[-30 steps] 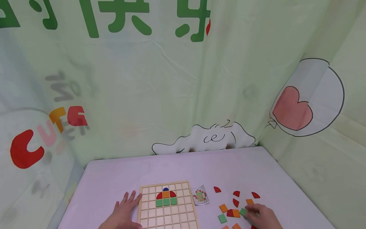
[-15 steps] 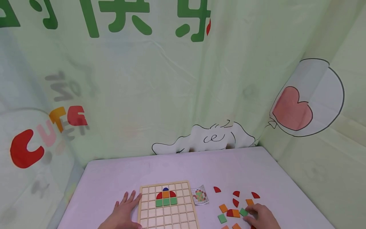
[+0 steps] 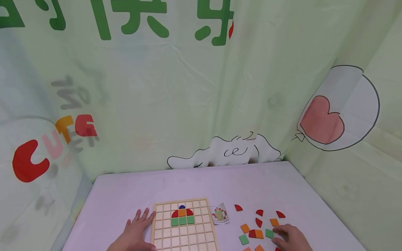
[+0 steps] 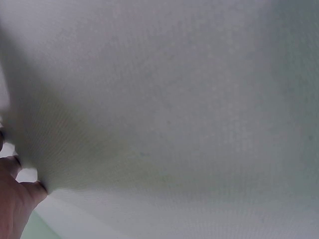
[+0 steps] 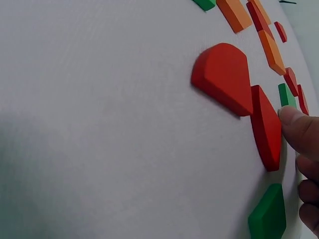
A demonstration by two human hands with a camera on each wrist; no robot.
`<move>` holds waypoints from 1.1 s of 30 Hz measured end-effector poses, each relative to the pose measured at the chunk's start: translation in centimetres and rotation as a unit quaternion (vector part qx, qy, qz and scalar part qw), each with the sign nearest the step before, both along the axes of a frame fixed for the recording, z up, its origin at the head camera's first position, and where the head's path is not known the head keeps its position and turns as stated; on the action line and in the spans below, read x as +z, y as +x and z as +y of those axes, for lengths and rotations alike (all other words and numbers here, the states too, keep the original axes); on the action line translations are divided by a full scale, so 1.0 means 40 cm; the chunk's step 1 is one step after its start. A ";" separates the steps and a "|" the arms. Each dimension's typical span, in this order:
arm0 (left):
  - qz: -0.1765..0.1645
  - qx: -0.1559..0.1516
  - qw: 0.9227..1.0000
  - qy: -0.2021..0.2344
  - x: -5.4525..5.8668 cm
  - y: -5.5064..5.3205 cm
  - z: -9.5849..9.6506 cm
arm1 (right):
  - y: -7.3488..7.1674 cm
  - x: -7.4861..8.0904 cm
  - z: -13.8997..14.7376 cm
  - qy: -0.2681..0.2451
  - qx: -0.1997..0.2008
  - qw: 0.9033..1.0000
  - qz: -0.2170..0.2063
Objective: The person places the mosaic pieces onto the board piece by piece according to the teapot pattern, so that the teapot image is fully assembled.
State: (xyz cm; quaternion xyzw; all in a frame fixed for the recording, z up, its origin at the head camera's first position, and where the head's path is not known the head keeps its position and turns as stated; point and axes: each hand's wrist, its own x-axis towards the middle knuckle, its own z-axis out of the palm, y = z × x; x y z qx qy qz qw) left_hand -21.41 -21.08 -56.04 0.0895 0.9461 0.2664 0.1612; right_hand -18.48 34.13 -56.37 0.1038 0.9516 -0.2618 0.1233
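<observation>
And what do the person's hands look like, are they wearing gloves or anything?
No gloves! The left hand and the right hand are both bare, with ordinary fingers and thumbs. I can't see any sleeves, rings or bracelets on them.

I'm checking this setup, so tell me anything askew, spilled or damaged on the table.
Nothing looks spilled or damaged. Only the printed card seems slightly askew, its edges not quite parallel to those of the grid board. The loose tiles are merely scattered.

Narrow lane between picture card [image 3: 219,213] and loose tiles [image 3: 259,222]
</observation>
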 end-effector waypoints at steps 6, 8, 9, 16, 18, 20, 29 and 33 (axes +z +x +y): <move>-0.002 0.007 1.000 0.005 0.002 -0.002 0.000 | 0.001 0.000 -0.003 -0.005 0.001 1.000 0.007; 0.000 0.006 1.000 0.007 -0.003 -0.004 -0.003 | 0.001 0.001 -0.004 -0.008 0.001 1.000 0.009; 0.001 0.005 1.000 0.008 -0.005 -0.004 -0.004 | 0.001 0.000 -0.005 -0.009 0.001 1.000 0.009; 0.006 0.002 1.000 0.004 -0.010 -0.005 -0.005 | 0.002 0.001 -0.005 -0.021 -0.009 1.000 0.002; 0.000 0.005 1.000 0.006 -0.004 -0.004 -0.002 | 0.003 0.002 -0.004 -0.031 -0.020 0.999 -0.005; -0.004 0.009 1.000 0.005 0.001 -0.003 0.001 | 0.005 0.005 -0.005 -0.041 -0.031 0.999 -0.012; 0.000 0.008 1.000 -0.009 -0.010 -0.004 0.002 | 0.002 0.052 -0.052 -0.062 -0.034 0.997 0.017; -0.001 0.008 1.000 -0.008 -0.026 -0.009 -0.003 | -0.010 0.075 -0.091 -0.061 -0.023 0.997 0.027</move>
